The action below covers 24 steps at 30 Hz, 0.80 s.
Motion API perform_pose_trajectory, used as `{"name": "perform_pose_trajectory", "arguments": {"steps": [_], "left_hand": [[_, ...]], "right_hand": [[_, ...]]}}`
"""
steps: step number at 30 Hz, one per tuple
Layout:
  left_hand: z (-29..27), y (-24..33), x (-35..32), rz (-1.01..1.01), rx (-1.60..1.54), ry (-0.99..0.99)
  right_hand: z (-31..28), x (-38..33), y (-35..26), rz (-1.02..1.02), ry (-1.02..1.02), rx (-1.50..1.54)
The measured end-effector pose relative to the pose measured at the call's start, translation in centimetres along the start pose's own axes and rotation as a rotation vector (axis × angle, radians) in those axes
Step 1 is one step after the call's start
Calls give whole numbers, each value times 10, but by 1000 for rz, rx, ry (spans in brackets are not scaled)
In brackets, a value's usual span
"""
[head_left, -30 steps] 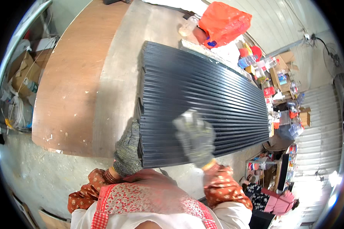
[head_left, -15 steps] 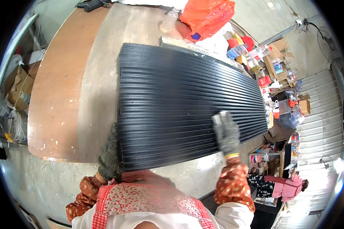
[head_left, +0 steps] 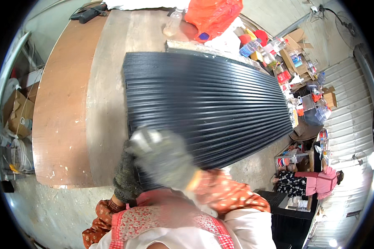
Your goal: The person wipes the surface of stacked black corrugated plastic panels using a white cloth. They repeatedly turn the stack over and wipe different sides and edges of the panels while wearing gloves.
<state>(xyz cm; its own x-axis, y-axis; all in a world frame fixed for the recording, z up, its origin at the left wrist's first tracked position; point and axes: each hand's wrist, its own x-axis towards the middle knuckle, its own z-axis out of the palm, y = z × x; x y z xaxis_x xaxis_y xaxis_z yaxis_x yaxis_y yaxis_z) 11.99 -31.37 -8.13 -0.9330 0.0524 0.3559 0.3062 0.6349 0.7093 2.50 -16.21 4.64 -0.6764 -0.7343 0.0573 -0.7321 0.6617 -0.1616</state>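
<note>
Black ribbed panels (head_left: 220, 112) lie stacked on the table, their slats running left to right. My right hand (head_left: 164, 159), in a grey work glove and smeared by motion, is over the near left corner of the top panel. A small whitish thing (head_left: 147, 139) shows at its fingers; its kind cannot be made out. My left hand (head_left: 126, 182), in a dark grey glove, is against the left edge of the stack at the near corner. Its fingers are partly hidden behind the right hand.
A brown board (head_left: 62, 124) covers the table's left side. At the back stand a clear bottle (head_left: 173, 23) and a red plastic bag (head_left: 214, 18). Bottles and cardboard boxes (head_left: 297, 45) crowd the far right. Another person (head_left: 320, 182) in pink is at the right.
My right hand has swept left across the panel, from its right near part to the near left corner. The left hand stays at the edge. The view has shifted slightly.
</note>
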Motion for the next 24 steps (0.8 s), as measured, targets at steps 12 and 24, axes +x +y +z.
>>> {"name": "perform_pose_trajectory", "arguments": {"steps": [12,24], "left_hand": [[-8,9,4,-192,-272,-49],[-11,26,-1,-305,-125,-33]], "right_hand": [[-52,-101,163,431,24,-385],[-31,-96,138,318,1,-387]]}}
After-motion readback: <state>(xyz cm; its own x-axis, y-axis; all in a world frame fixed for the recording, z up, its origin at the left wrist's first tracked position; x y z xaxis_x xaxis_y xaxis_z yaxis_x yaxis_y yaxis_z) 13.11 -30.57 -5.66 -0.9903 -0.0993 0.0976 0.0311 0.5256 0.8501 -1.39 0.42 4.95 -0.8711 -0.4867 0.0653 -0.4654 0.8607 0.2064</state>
